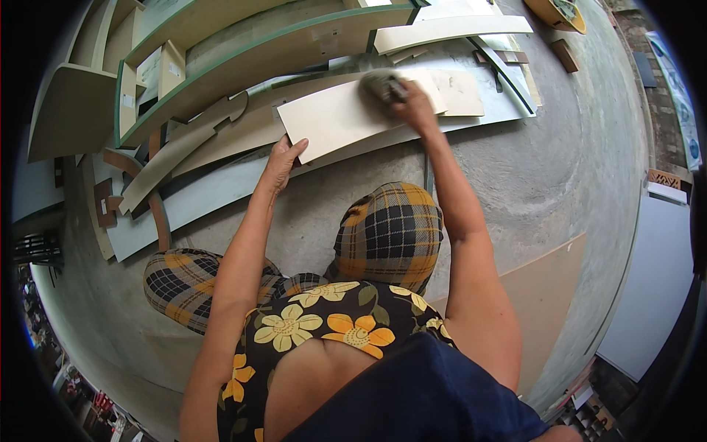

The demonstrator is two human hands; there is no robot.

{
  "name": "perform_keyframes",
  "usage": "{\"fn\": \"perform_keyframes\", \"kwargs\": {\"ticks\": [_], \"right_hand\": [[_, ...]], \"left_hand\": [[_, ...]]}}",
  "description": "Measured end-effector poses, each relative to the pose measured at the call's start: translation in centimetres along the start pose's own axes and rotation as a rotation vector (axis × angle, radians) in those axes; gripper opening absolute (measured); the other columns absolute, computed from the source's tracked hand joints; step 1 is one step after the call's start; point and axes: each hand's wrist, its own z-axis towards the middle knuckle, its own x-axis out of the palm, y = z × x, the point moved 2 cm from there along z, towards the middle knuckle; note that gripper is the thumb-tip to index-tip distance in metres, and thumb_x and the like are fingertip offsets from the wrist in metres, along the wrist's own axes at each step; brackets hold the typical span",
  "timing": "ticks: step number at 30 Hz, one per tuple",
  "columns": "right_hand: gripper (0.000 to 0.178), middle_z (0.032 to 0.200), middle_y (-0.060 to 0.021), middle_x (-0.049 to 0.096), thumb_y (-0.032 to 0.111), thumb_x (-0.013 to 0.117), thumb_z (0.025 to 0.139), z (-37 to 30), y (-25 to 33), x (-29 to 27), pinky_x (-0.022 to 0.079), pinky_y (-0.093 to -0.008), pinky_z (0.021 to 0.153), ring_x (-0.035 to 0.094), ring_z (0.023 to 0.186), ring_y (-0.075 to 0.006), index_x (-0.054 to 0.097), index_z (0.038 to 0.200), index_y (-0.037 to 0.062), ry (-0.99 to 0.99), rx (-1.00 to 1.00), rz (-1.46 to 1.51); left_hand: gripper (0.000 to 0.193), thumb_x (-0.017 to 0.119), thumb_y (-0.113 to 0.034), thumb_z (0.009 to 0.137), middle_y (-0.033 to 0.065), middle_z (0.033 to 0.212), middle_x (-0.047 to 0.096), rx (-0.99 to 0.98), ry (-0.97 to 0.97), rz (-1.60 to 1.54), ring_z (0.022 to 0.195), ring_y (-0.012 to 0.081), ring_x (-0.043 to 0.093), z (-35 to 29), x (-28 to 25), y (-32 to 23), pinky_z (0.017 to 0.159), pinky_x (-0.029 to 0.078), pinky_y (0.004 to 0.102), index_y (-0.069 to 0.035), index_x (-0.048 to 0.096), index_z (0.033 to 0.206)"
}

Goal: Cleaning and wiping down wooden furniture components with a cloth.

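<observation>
Here, pale board (335,121): lying face up beyond the plaid-covered knees (390,232), overlapping a second pale board (464,96), with a white sheet (508,107) underneath.
Long axis: running from the near left corner rightward and slightly away, gently bowed along the near edge.
Left hand (278,163): clasping that corner, thumb on the upper face, fingers mostly hidden.
Right hand (417,109): curled around a dark object (379,90), too blurred to name more exactly; placed over the right half, toward the far edge.
Board from left grip: extending right and away, nearly whole length past the thumb.
Board from right grip: below, with the longer stretch off to the left.
Nearer hand: left for the left end, in direct touch; right for the right end, direct skin contact with the board impossible to tell.
Green-edged frame (294,55): standing beyond the boards, apart from both hands.
</observation>
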Motion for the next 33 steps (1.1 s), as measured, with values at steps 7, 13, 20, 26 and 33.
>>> {"fn": "perform_keyframes", "kwargs": {"ticks": [7,13,20,26,33], "right_hand": [[0.052,0.106,-0.0208,0.064,0.026,0.064,0.069,-3.4,-17.6,-10.5,0.048,-0.0417,0.087,0.062,0.096,-0.0356,0.056,0.117,0.0065,-0.437,0.708,-0.326],[0.052,0.097,-0.0122,0.065,0.014,0.072,0.067,-9.9,-19.2,-10.0,0.049,-0.0316,0.079,0.063,0.085,-0.0214,0.055,0.113,-0.0034,-0.685,0.545,0.473],[0.050,0.107,-0.0104,0.061,0.007,0.072,0.074,-12.1,-15.8,-9.3,0.049,-0.0310,0.081,0.060,0.092,-0.0196,0.051,0.119,-0.0040,-0.803,0.463,0.671],[0.046,0.107,-0.0118,0.062,0.008,0.070,0.074,-8.8,-8.0,-13.1,0.047,-0.0304,0.084,0.059,0.093,-0.0192,0.054,0.115,-0.0057,-0.662,0.285,0.728],[0.058,0.106,-0.0185,0.062,0.019,0.069,0.068,-4.0,10.2,-9.0,0.048,-0.0322,0.087,0.061,0.094,-0.0251,0.052,0.119,-0.0039,0.185,-0.139,0.595]], "left_hand": [[0.052,0.067,-0.025,0.085,0.0101,0.113,0.059,-0.018,0.017,-0.028,0.100,0.0147,0.057,-0.9,1.3,-2.7,0.088,0.044,0.0281,0.002,0.046,0.124],[0.037,0.061,-0.018,0.089,0.0084,0.107,0.062,0.446,0.005,0.180,0.091,0.0134,0.059,-1.6,5.6,-9.9,0.081,0.047,0.0243,0.004,0.052,0.117],[0.028,0.068,-0.015,0.082,-0.0031,0.081,0.063,0.854,0.008,1.118,0.072,0.0082,0.053,-4.9,10.8,-20.3,0.068,0.041,0.0255,-0.013,0.062,0.108],[0.024,0.061,-0.010,0.082,-0.0016,0.108,0.067,1.314,0.320,1.502,0.082,0.0187,0.054,-6.2,11.3,-18.9,0.078,0.042,0.0298,-0.020,0.064,0.104],[0.021,0.060,-0.010,0.078,-0.0033,0.102,0.066,1.243,0.274,1.564,0.089,0.0196,0.053,-6.0,7.3,-17.7,0.079,0.043,0.0309,-0.018,0.066,0.096]]}}
